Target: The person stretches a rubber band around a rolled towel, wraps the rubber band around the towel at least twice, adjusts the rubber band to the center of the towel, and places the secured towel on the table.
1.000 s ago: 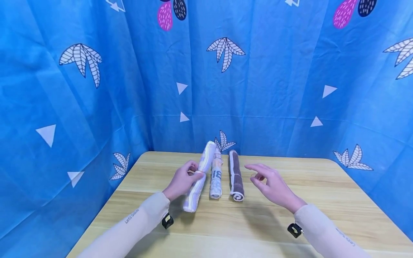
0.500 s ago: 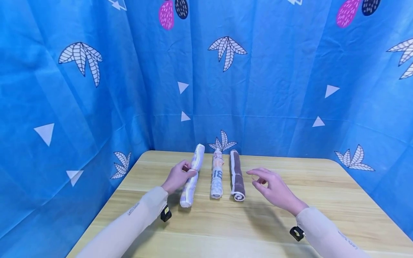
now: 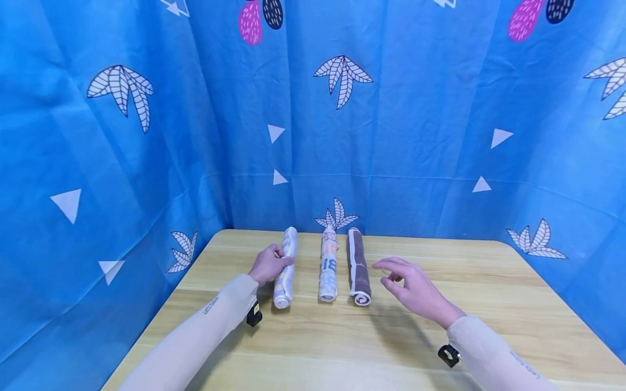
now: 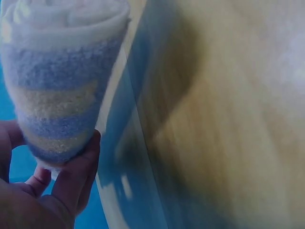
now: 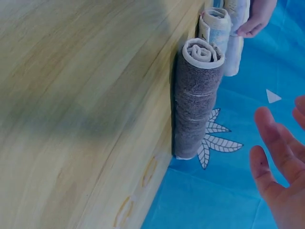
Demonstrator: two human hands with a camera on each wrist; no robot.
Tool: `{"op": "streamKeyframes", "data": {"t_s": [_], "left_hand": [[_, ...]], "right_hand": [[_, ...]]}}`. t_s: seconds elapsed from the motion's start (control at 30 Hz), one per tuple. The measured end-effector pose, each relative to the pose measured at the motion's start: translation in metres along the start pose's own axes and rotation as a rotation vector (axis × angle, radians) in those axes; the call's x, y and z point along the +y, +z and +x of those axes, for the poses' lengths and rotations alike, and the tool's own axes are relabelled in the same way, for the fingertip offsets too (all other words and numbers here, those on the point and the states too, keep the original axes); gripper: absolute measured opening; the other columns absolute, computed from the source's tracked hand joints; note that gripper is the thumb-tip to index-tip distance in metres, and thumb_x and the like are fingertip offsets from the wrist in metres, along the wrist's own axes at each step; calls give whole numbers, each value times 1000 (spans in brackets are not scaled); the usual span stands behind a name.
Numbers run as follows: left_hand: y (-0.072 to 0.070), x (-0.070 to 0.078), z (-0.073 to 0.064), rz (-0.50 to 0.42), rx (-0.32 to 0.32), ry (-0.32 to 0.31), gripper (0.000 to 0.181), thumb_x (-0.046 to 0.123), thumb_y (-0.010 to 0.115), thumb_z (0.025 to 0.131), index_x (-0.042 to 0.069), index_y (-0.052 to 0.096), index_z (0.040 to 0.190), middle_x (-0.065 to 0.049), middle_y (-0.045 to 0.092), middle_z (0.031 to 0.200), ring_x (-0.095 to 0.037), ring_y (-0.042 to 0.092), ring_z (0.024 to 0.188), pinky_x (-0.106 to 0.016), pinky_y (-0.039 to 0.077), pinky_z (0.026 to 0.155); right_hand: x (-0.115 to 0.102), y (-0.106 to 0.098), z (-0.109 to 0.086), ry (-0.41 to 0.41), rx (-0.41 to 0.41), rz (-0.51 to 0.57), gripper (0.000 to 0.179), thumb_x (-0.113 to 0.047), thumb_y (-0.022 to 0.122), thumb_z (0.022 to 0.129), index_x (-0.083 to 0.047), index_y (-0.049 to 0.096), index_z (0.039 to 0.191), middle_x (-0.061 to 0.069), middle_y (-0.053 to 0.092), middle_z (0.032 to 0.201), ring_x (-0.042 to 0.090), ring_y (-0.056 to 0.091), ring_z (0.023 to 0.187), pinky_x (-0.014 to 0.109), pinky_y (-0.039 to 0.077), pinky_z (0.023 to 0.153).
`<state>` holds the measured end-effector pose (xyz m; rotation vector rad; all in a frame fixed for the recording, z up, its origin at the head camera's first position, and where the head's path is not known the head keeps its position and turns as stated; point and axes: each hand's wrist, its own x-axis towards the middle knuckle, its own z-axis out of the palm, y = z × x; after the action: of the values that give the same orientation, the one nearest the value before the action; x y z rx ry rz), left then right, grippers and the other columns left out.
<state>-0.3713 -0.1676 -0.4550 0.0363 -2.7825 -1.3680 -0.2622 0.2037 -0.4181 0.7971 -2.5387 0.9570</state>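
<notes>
My left hand (image 3: 270, 264) grips a rolled white-and-lavender towel (image 3: 285, 285) about its middle, thumb and fingers on its two sides. In the left wrist view, stripes show on this rolled towel (image 4: 57, 86), and the fingers curl round its far part. To its right lies a second rolled towel (image 3: 328, 271), pale with printed figures. Beyond that rests a brown rolled towel (image 3: 360, 266) with a white edge and a spiral end. My right hand (image 3: 411, 285) hovers just right of the brown towel, its fingers loosely bent and holding nothing.
The three rolls stand side by side near the back of a light wooden table (image 3: 440, 336). A blue patterned curtain (image 3: 401, 136) hangs behind the table and along both sides. Dark camera mounts (image 3: 254, 314) sit on the wrists.
My left hand has carried the lavender towel leftward, away from the pale roll, and turned it from slanted to nearly parallel with the others. The right hand has barely moved.
</notes>
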Motion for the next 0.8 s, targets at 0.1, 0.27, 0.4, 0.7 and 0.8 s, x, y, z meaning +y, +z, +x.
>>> {"op": "streamKeyframes", "data": {"t_s": [0.1, 0.27, 0.4, 0.7, 0.8], "left_hand": [[-1, -2, 4, 36, -1, -12, 28, 26, 74, 88, 10, 52, 94, -13, 60, 98, -25, 62, 86, -28, 49, 63], [-2, 1, 9, 107, -13, -29, 27, 26, 73, 89, 9, 53, 95, -14, 61, 98, -25, 62, 87, -29, 49, 64], [-1, 2, 13, 191, -36, -7, 25, 29, 72, 91, 10, 55, 95, -11, 62, 96, -24, 60, 85, -30, 48, 66], [-2, 3, 22, 282, -64, 49, 17, 26, 60, 95, 10, 67, 98, -8, 66, 91, -21, 60, 79, -30, 46, 65], [-2, 3, 23, 295, -58, 42, 22, 24, 57, 97, 9, 70, 107, -9, 68, 97, -22, 61, 82, -32, 46, 67]], "right_hand": [[1, 1, 0, 1, -9, 9, 38, -6, 69, 92, -17, 67, 128, 3, 66, 129, 4, 63, 86, 26, 55, 75], [2, 1, -1, -3, -5, 18, 36, -5, 69, 92, -15, 68, 126, 2, 66, 127, 4, 63, 85, 27, 55, 73], [2, 1, -2, -4, -7, 7, 35, -7, 69, 92, -16, 68, 126, 0, 67, 125, 4, 63, 85, 27, 55, 74], [1, 0, -4, -1, -6, 10, 35, -5, 70, 91, -16, 69, 125, 1, 67, 126, 5, 64, 86, 27, 56, 75], [1, 0, -5, 5, -13, 3, 34, -6, 70, 91, -14, 69, 124, 2, 67, 127, 4, 64, 86, 26, 56, 76]]}}
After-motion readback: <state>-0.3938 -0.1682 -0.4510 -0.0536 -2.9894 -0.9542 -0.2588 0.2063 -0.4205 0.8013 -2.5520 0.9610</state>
